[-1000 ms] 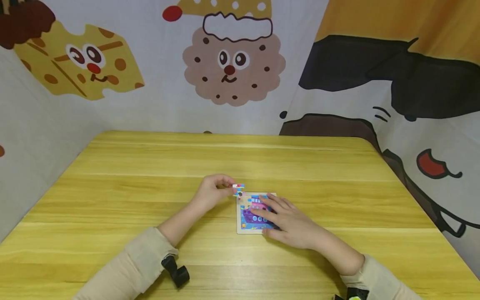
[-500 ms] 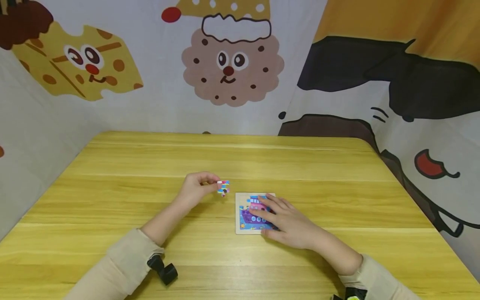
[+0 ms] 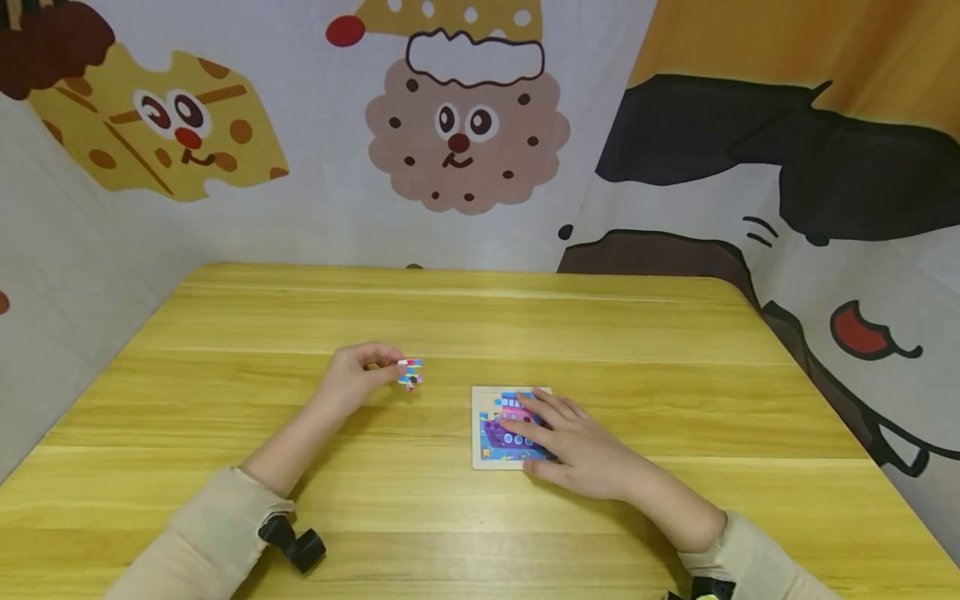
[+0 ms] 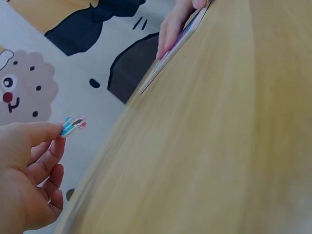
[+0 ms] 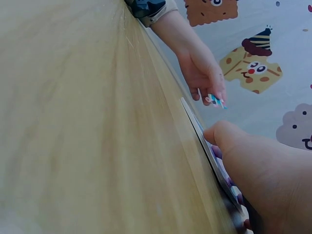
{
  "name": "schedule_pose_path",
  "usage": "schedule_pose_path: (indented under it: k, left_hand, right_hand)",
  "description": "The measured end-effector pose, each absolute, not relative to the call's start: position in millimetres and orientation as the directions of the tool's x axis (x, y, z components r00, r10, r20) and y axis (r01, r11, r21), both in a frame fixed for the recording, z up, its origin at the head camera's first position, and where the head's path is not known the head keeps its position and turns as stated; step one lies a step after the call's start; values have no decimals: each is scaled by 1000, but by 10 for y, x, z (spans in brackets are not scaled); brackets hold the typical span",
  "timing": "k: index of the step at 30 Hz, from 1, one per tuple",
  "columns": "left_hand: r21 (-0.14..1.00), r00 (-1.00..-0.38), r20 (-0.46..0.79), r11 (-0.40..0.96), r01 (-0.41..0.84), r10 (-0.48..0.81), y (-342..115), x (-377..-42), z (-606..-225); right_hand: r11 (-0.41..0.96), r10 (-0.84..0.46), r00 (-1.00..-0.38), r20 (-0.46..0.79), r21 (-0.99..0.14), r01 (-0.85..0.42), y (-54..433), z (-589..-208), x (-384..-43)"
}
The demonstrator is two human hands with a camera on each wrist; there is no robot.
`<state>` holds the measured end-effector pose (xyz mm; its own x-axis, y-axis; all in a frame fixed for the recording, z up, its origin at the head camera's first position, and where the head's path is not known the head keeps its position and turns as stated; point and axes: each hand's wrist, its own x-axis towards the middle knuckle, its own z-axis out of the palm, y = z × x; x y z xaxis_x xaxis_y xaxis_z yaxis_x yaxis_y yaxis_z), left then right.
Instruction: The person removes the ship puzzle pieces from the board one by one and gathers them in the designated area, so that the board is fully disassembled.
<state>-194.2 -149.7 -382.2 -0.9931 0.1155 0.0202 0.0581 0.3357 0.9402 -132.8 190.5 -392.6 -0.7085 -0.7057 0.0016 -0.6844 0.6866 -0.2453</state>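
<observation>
My left hand [image 3: 356, 377] pinches a small jigsaw piece [image 3: 410, 373] between thumb and fingertips, left of the puzzle. In the left wrist view the jigsaw piece [image 4: 73, 125] shows blue and white stripes and stands above the table. A square jigsaw puzzle board [image 3: 477, 442] with a pale frame lies flat at the middle of the table, picturing a purple and pink ship. Its upper left shows a bare beige patch [image 3: 489, 404]. My right hand [image 3: 573, 442] rests on the board's right side with fingers spread, hiding part of the picture.
The wooden table [image 3: 300, 308] reaches back to a wall cloth [image 3: 300, 225] printed with cartoon food faces. Black straps with small devices [image 3: 292, 542] sit at both sleeve cuffs.
My left hand has drawn the jigsaw piece leftward from the board's upper left corner, uncovering the beige patch there. My right hand has stayed on the board.
</observation>
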Motion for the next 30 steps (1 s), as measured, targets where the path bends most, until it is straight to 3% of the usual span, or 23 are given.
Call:
schedule_pose_path:
  k: [17,30]
  left_hand:
    - [917,-998,28,396,49,60,-1885,-1923,-3838]
    - [904,-996,34,421,68,87,-2053,-1987,-3856]
  right_hand:
    - [687,-704,-710,5,-248,-683,1903,-3945,-1327]
    - [688,-703,-711,5,-249,-682,1906,-3948,-1325]
